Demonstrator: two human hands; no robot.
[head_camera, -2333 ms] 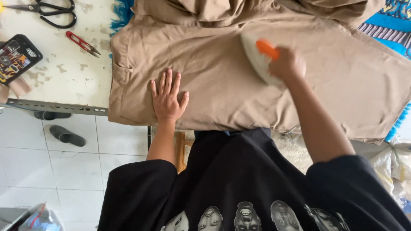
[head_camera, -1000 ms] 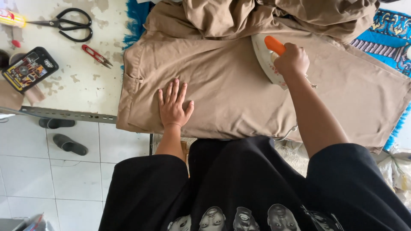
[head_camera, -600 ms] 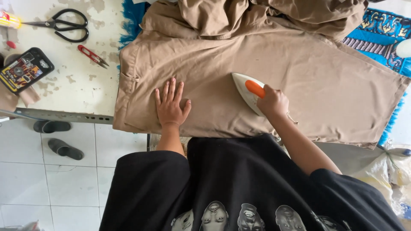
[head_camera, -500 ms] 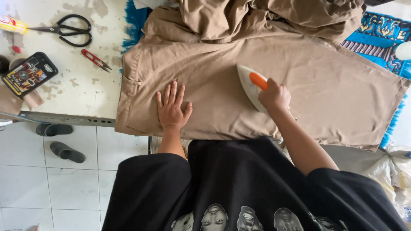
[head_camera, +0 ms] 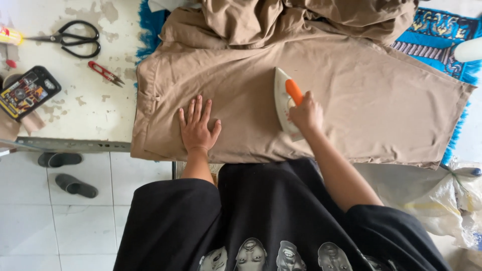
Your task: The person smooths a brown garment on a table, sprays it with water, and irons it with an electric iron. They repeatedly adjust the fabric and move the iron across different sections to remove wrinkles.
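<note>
Tan trousers (head_camera: 381,95) lie spread flat on the table, with more tan cloth bunched at the far side. My left hand (head_camera: 197,126) lies flat on the cloth near its front edge, fingers apart. My right hand (head_camera: 306,114) grips the orange handle of a white iron (head_camera: 282,95), whose tip points away from me on the middle of the cloth.
Black scissors (head_camera: 75,39), small red snips (head_camera: 105,73) and a phone in a patterned case (head_camera: 27,93) lie on the white worktable (head_camera: 60,120) at the left. A blue patterned mat (head_camera: 442,30) shows under the cloth at the right. Dark sandals (head_camera: 68,173) sit on the tiled floor. A plastic bag (head_camera: 452,200) lies at the lower right.
My right hand has drawn the iron from the far right part of the cloth toward the middle and nearer to me. My left hand stays flat in the same place.
</note>
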